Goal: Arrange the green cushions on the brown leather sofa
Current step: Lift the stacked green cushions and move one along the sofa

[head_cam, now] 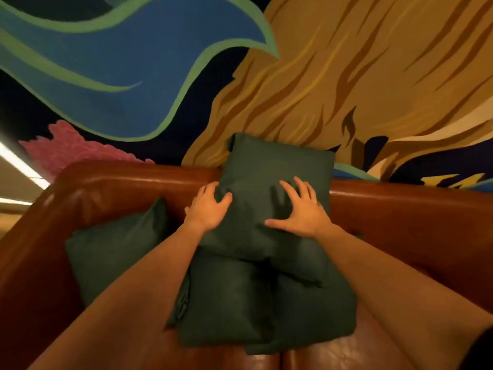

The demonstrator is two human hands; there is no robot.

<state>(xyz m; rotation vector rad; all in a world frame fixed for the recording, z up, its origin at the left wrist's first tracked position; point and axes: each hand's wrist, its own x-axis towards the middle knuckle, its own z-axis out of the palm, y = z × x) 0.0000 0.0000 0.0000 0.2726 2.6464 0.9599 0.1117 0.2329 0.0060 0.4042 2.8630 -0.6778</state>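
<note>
Two green cushions (pixel 261 311) are stacked on the sofa seat (pixel 333 353) nearest, and above them an upright cushion (pixel 269 188) is gripped at its edge by the left hand (pixel 206 208) and pressed by the spread right hand (pixel 301 212) against the backrest (pixel 400 206)

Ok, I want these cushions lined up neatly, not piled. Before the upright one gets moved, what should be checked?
1. Left hand grips the upright cushion's left edge: ok, thumb in front, fingers round the edge.
2. Right hand has a hold: not ok, fingers spread flat on the cushion's face, only pressing.
3. Upright cushion stands free: not ok, its lower edge rests on the flat cushions stacked on the seat.
4. Side cushion out of the way: ok, it leans at the sofa's left end.
5. Room to the right on the sofa: ok, bare leather there.
</note>
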